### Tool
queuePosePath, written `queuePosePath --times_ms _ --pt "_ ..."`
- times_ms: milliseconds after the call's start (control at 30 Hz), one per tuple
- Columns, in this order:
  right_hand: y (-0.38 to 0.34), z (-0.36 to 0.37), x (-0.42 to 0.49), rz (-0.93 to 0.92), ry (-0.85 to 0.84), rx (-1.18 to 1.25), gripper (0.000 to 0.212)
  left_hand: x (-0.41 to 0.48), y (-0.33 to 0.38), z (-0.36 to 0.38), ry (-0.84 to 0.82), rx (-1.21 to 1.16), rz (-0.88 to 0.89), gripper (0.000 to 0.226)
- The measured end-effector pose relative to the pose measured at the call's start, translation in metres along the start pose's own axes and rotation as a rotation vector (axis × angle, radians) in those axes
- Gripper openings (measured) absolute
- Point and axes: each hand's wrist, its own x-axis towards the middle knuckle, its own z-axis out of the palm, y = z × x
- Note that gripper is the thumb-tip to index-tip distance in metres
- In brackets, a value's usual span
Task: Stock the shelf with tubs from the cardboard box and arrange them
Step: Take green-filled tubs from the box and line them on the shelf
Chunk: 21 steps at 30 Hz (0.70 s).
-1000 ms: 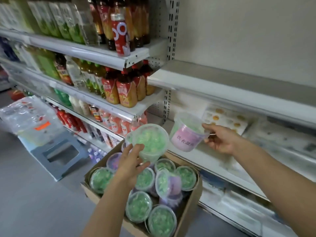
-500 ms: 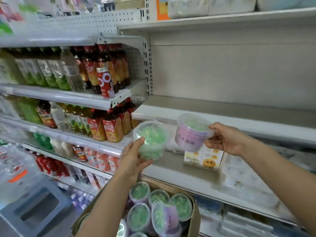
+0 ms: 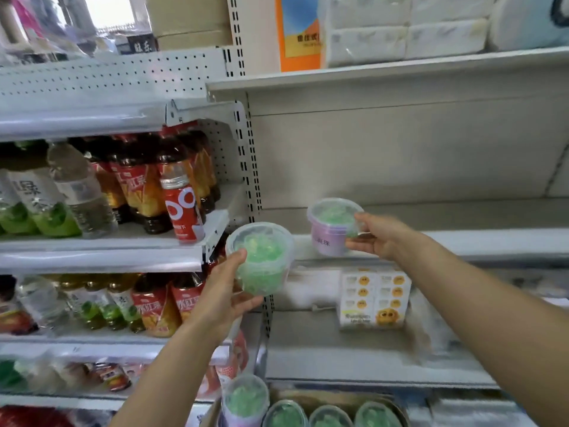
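My left hand (image 3: 223, 292) grips a clear tub of green beads (image 3: 261, 257) from below and behind, tilted toward me, in front of the shelf upright. My right hand (image 3: 374, 234) holds a purple-labelled tub with a clear lid (image 3: 331, 224) by its right side, level with the front lip of the bare beige shelf (image 3: 462, 217). At the bottom edge the cardboard box (image 3: 338, 396) shows several more green-lidded tubs (image 3: 331, 417), one standing taller at its left (image 3: 244, 402).
Drink bottles fill the left shelves, with a red can (image 3: 183, 208) at the near corner. A perforated upright (image 3: 249, 167) divides the bays. A yellow-faced carton (image 3: 374, 298) stands on the lower right shelf. Tissue packs (image 3: 400, 29) sit on the top shelf.
My view has tilted up from the box to the shelves. Both hands have lifted their tubs higher, and the right one has carried the purple tub up to the bare shelf's edge.
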Motion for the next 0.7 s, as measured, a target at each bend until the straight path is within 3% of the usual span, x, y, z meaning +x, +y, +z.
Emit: queuePosePath --times_ms 333,367,433,500,567,700 --pt "0.012 0.042 0.046 -0.010 0.168 -0.118 0.017 0.036 0.000 -0.020 -0.045 -0.029 -0.035 0.060" --pt "0.016 0.043 0.050 -0.086 0.199 -0.173 0.026 0.036 0.000 -0.022 -0.042 -0.034 -0.035 0.060" --pt "0.025 0.042 0.053 -0.350 0.227 -0.517 0.041 0.036 0.000 -0.026 -0.037 -0.044 -0.033 0.058" --pt "0.033 0.042 0.050 -0.560 0.171 -0.852 0.038 0.037 -0.002 -0.028 -0.034 -0.059 -0.035 0.055" --pt "0.038 0.040 0.057 -0.643 0.111 -1.020 0.028 0.039 -0.002 -0.029 -0.028 -0.070 -0.040 0.054" --pt "0.027 0.050 0.083 -0.620 0.082 -1.084 0.025 0.045 -0.002 -0.027 -0.015 -0.076 -0.044 0.055"
